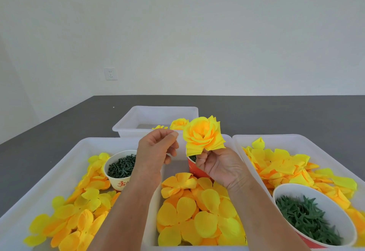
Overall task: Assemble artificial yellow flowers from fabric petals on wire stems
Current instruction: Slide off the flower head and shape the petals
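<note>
Item: yellow flower (202,135), layered bloom, being pinched from beneath by the right hand (219,166), while the left hand (156,148), fingers curled and seemingly empty, is hovering just beside it; petals likely want even fanning, gently.

Dark grey counter (276,112) runs back to the white wall. Three white bins sit on it: a wide near-left bin (65,160), a near-right bin (296,138) just beside it, and a smaller far bin (150,112) behind them, left of centre.
</note>
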